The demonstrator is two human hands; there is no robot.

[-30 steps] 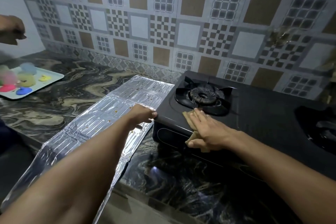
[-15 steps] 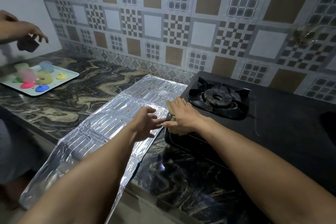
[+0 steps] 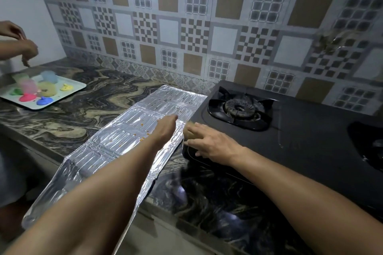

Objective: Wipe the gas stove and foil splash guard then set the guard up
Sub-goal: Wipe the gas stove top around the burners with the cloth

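The foil splash guard [image 3: 124, 130] lies flat on the marble counter, left of the black gas stove [image 3: 300, 130], with small orange specks on it. Its near end hangs over the counter edge. My left hand [image 3: 165, 128] rests flat on the foil near its right edge. At the stove's front left corner my right hand [image 3: 209, 143] lies flat on a tan cloth [image 3: 189, 131], fingers straight. The left burner [image 3: 240, 108] sits behind my right hand.
A light tray [image 3: 70, 94] with coloured items stands at the far left of the counter [image 3: 83, 114]. Another person's hands [image 3: 20, 45] hover above it. The tiled wall runs behind. A second burner [image 3: 371, 147] shows at the right edge.
My right hand slid the cloth from beside the burner to the stove's front left corner. My left hand left the stove corner and moved onto the foil.
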